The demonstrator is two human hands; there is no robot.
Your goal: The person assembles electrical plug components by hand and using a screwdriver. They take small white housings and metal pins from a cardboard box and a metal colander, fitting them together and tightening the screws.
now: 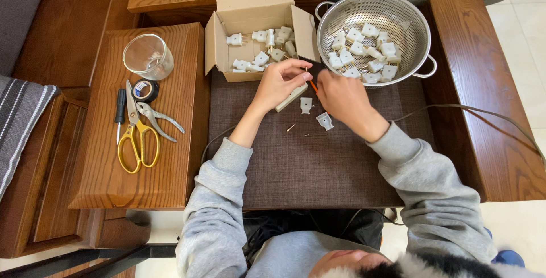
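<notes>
Currently I see my left hand (280, 83) clamped on a white plug body (292, 97), while my right hand (341, 97) pinches an orange-handled screwdriver (312, 84) against it, both together at mat centre. Two loose plug parts (315, 113) and a screw (290, 127) lie just at six o'clock of them. I judge the work partway: plugs fill the cardboard box (259, 50) at eleven o'clock and the steel colander (372, 39) at one.
</notes>
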